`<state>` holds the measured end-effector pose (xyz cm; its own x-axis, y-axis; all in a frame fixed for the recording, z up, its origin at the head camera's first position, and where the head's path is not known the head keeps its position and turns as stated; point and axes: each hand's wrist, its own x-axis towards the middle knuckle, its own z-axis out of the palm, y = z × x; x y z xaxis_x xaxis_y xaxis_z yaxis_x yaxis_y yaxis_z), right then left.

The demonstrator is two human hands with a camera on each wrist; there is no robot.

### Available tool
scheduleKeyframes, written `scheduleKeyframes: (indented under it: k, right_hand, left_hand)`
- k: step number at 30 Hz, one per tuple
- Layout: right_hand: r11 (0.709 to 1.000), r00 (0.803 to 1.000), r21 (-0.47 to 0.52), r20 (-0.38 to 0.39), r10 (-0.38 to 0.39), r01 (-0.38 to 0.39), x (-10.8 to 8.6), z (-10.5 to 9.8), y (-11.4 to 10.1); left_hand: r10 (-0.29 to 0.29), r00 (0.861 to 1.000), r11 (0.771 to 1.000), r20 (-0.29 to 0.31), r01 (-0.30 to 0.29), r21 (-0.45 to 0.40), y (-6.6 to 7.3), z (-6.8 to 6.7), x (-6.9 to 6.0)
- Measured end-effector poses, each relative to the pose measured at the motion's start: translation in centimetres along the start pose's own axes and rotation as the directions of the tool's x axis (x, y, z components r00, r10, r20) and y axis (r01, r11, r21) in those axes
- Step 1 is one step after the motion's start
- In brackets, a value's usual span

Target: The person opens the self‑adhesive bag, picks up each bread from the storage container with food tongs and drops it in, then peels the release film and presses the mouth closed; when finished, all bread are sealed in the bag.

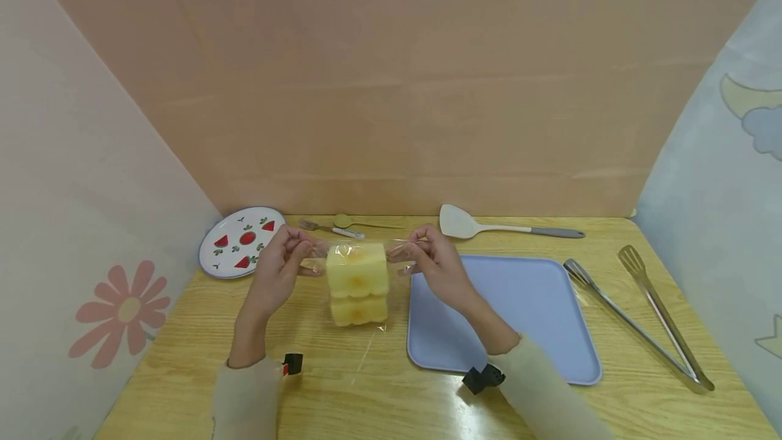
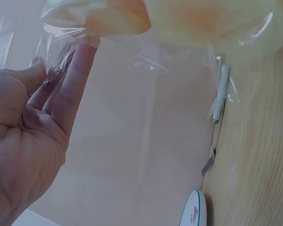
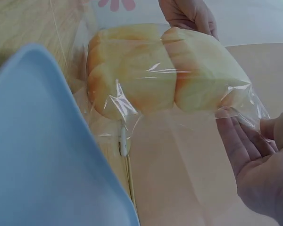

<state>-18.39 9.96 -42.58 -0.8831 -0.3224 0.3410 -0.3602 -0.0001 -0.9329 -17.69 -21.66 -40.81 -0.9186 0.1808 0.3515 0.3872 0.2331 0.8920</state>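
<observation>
Two pale yellow bread pieces (image 1: pixel 357 270), browned in spots, sit inside a clear plastic bag (image 3: pixel 153 70). The bag is raised between both hands. On its left side, my left hand (image 1: pixel 277 270) pinches the film between thumb and fingers; in the left wrist view the crinkled plastic shows at the fingertips (image 2: pixel 87 47). My right hand (image 1: pixel 441 270) pinches the opposite side of the bag. From the right wrist view, its thumb and fingers (image 3: pixel 233 139) hold the film next to the bread.
A blue tray (image 1: pixel 507 311) lies right of the bag, with metal tongs (image 1: pixel 635 324) beyond it. Behind are a white-headed spatula (image 1: pixel 461 223), a fork (image 1: pixel 330 228) and a small spoon (image 1: pixel 343 221). A watermelon-patterned plate (image 1: pixel 229 243) stands at the back left. Walls close three sides.
</observation>
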Motion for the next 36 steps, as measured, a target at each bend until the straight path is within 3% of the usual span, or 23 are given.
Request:
scheduleKeyframes:
  k: [3,7,14,23,31,36]
  right_hand:
    - [0.997,1.0,0.072,0.0,0.014,-0.014,0.0,0.4,0.0]
    - [0.981,0.995,0.171,-0.001,0.097,-0.096,-0.1,0.7,0.4]
    - [0.899,0.95,0.331,-0.025,0.311,-0.286,0.0,1.1,1.2]
    - [0.886,0.931,0.335,-0.06,0.36,-0.321,-0.2,0.9,3.4]
    - [0.88,0.899,0.325,-0.152,0.41,-0.346,-0.1,0.9,4.7]
    - [0.876,0.871,0.292,-0.201,0.448,-0.384,-0.1,0.9,5.1]
  left_hand:
    - [-0.012,1.0,1.0,-0.019,0.012,-0.006,0.4,0.1,0.0]
    - [-0.044,0.999,0.999,-0.015,0.043,-0.023,0.5,0.1,-0.1]
    - [-0.157,0.988,0.985,-0.001,0.157,-0.07,-0.5,0.5,0.3]
    - [-0.25,0.967,0.965,0.043,0.253,-0.069,-3.3,1.4,0.6]
    - [-0.285,0.953,0.953,0.102,0.294,-0.079,-4.9,1.8,0.5]
    - [-0.328,0.937,0.936,0.123,0.34,-0.092,-5.7,2.0,0.6]
